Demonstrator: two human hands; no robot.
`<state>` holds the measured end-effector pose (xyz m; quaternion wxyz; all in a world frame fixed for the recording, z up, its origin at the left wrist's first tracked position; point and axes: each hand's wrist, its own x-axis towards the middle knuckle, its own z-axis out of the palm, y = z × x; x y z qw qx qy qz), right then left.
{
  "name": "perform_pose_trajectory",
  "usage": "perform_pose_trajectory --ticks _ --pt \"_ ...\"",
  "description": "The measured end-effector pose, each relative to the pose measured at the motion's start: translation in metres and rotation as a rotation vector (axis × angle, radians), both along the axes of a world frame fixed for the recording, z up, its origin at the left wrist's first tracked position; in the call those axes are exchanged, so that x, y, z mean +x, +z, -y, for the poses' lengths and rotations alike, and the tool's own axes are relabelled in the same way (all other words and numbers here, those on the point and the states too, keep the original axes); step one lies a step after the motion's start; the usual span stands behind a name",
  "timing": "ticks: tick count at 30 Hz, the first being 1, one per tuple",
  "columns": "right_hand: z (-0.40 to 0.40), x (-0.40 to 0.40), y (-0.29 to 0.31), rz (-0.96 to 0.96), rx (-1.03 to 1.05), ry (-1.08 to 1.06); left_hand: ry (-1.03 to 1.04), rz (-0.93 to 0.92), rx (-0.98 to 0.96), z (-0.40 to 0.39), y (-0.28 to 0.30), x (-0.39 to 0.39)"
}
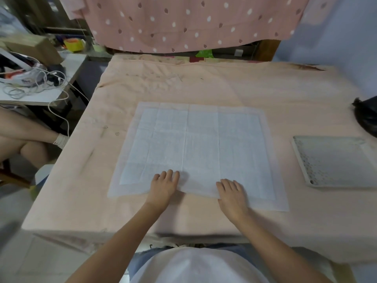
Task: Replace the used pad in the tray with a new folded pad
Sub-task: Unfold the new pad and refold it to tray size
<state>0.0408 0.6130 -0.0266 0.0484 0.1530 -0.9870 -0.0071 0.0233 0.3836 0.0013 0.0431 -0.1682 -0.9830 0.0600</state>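
The new pad is spread unfolded beyond the fingertips, its near edge pinned under the flat, loosely spread fingers of the left hand and right hand. A crooked fold is risked if uneven pressure is applied; the tray sits well right of the fingers.

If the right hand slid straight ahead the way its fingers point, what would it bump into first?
Probably nothing solid. The right hand lies flat on the white pad, fingers pointing away across it. Beyond the pad's far edge lies bare peach cloth. The tray sits off to its side.
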Motion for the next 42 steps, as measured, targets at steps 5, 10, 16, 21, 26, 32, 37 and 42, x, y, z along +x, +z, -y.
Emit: perform_pose_trajectory --ticks 5,10,16,21,26,32,37,42 --pt "-0.032 0.006 0.004 -0.053 -0.059 -0.054 0.017 0.023 -0.003 0.021 -0.003 0.002" --pt "-0.04 0.017 0.0 -0.052 -0.126 -0.124 0.028 0.054 0.056 0.031 -0.01 0.006" --pt "-0.039 0.019 -0.007 -0.129 -0.187 -0.228 0.068 0.048 0.131 0.038 -0.016 0.003" --pt "-0.04 0.004 0.001 -0.264 -0.188 -0.226 0.107 -0.064 0.209 0.036 -0.01 -0.01" --pt "-0.041 -0.022 0.014 -0.327 -0.205 -0.231 0.13 -0.144 0.245 0.033 0.0 -0.031" --pt "-0.045 -0.057 0.025 -0.358 -0.178 -0.234 0.131 -0.222 0.254 0.03 0.013 -0.064" --pt "-0.049 -0.091 0.026 -0.364 -0.169 -0.228 0.123 -0.229 0.249 0.029 0.018 -0.097" --pt "-0.048 -0.122 0.024 -0.282 -0.149 -0.231 0.149 -0.139 0.199 0.027 0.012 -0.131"
